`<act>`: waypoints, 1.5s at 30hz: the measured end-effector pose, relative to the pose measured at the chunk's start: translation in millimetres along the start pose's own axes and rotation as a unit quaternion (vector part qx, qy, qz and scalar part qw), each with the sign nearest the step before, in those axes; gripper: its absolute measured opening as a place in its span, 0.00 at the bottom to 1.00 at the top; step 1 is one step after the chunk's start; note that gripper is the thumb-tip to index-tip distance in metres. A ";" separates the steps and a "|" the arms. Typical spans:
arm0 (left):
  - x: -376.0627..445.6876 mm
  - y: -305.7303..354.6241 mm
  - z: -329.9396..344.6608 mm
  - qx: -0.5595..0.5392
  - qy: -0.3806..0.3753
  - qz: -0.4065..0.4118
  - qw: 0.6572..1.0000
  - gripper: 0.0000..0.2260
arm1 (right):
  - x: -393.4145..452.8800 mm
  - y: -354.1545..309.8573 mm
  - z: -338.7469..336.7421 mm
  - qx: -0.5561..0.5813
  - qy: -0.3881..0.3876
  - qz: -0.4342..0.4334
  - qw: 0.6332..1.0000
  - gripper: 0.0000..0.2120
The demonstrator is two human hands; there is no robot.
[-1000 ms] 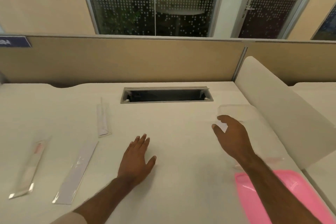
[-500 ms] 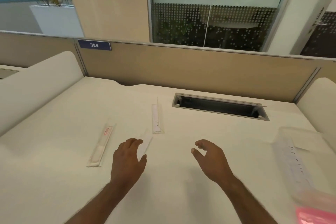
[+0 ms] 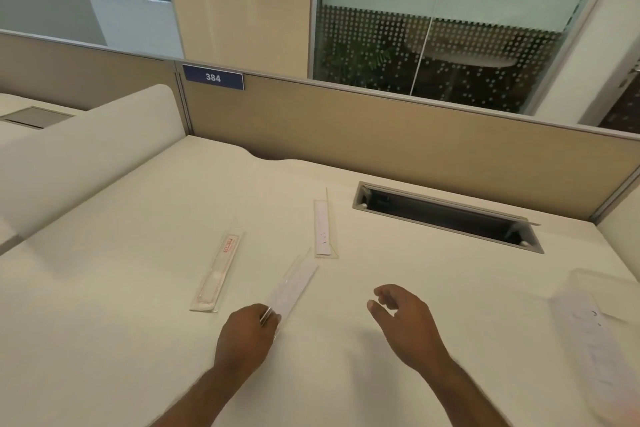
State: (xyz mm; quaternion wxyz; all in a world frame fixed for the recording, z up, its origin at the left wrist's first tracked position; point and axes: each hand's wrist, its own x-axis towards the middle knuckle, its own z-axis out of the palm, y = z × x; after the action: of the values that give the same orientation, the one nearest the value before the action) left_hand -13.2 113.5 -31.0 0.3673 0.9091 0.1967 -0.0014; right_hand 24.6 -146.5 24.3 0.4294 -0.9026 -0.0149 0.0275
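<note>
Left hand (image 3: 247, 336) pinches the near end of the packet (image 3: 294, 286), which sits at desk (image 3: 138, 340) level, near centre, slanting far-right. Whether it is lifted clear cannot be told. Right hand (image 3: 408, 322) hovers to its right, fingers loosely curled, holding nothing.

Judged: light, thin clear film over a flat white strip. It looks slick and is likely to sag from an end hold, so gripping both edges mid-length would be steadier. Red-label packet (image 3: 216, 274) lies left, third packet (image 3: 322, 229) farther off.
</note>
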 end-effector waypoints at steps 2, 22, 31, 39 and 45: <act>-1.2 -0.3 -2.9 -0.013 0.001 0.023 1.000 0.12 | -0.7 1.6 -3.3 0.011 0.007 0.004 1.000 0.11; -23.2 68.9 -47.0 -0.072 -0.114 0.185 0.973 0.04 | -16.1 11.5 -65.8 0.152 0.048 -0.037 0.987 0.07; -26.9 107.4 -32.4 -0.288 -0.077 0.101 0.949 0.04 | -31.6 21.3 -90.7 0.218 0.055 -0.033 0.974 0.05; -15.5 139.3 -27.7 -0.340 -0.133 0.063 0.929 0.06 | -36.8 34.9 -117.2 0.177 0.044 -0.093 0.979 0.14; -4.2 150.2 -31.1 -0.317 -0.200 -0.013 0.927 0.10 | -30.3 34.4 -123.1 0.198 0.100 -0.100 0.970 0.09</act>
State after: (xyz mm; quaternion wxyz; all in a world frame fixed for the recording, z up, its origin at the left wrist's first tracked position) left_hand 32.4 34.7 92.6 0.6678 0.7237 0.1208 -0.1254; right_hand 2.2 -265.0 76.2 0.5996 -0.7916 -0.0567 -0.1034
